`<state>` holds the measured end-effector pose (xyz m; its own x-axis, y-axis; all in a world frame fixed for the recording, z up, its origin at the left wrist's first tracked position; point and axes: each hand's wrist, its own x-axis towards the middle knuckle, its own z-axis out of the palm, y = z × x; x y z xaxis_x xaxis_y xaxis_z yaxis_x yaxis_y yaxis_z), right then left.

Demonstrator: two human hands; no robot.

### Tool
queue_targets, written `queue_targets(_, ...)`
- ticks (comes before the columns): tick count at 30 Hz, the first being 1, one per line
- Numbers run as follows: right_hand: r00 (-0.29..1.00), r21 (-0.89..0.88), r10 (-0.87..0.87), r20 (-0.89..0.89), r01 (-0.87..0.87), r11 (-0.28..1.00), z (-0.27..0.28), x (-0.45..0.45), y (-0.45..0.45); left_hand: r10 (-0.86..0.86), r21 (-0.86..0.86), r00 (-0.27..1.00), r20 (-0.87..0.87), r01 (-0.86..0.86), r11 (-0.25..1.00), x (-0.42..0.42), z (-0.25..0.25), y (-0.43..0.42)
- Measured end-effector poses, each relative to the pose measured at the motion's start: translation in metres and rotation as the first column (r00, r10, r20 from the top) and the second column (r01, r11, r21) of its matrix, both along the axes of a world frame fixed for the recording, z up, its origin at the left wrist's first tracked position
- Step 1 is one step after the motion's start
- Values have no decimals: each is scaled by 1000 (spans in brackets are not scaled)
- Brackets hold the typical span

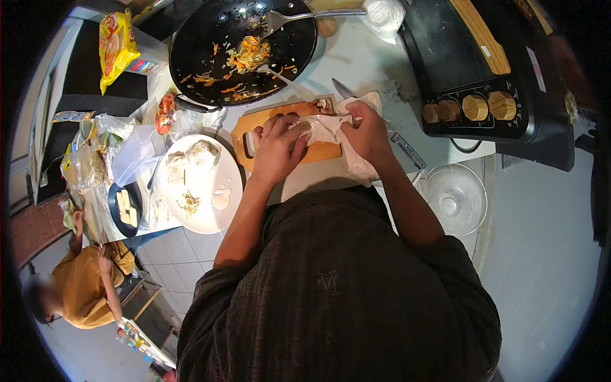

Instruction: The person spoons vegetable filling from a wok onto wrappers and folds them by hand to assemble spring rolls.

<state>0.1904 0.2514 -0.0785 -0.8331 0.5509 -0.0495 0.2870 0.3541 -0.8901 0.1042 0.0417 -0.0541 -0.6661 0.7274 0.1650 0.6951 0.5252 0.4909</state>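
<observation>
A thin pale wrapper sheet (323,129), creased and soft, lies over the wooden cutting board (328,151). My right hand (368,135) pinches its right side between thumb and fingers. On its left side, the bent fingers of my left hand (278,145) press on the sheet beside the board's handle hole. More pale sheet or cloth (361,167) hangs below my right hand at the counter's edge. Beyond the board, a black wok (191,48) holds a chopped vegetable filling (248,56) with orange shreds, and a spoon (280,76) rests in it.
A metal spatula (318,13) lies across the wok rim. Two knives lie near my right hand, one with a dark handle (407,150). A white plate (175,213) with scraps stands left; a dark plate (130,230) holds pale rolls. Right are a stove (471,89) and a mesh strainer (455,197). Another person (89,286) is at far left.
</observation>
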Motion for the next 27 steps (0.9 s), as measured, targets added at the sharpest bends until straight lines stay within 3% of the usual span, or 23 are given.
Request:
queue_targets(2,981,170,52,188,-85,982,7,2,3,-2,6,1000,-4,2,1000,1,0,0)
queue_targets(3,981,171,50,188,-83,982,7,4,2,-2,-7,1000,-7,2,1000,1,0,0)
queue_targets(6,989,144,-12,150,-10,990,3,5,-2,-2,-15,1000,-20,2,1000,0,-2,0)
queue_targets(11,987,-142,-76,141,96,985,0,5,-6,66,38,996,-59,-64,997,6,-1,13)
queue_targets(15,981,-118,-103,162,123,985,9,5,-14,85,60,994,-70,-80,995,6,-5,18)
queue_targets(18,950,-144,-95,298,143,979,22,6,-20,78,36,996,-35,-77,996,5,-5,20)
queue_targets(24,965,-152,31,260,9,988,27,7,-31,50,28,999,-9,-50,998,-1,-11,20)
queue_targets(27,943,-11,49,330,-48,999,25,6,-32,10,25,1000,-11,-9,1000,-5,-13,15)
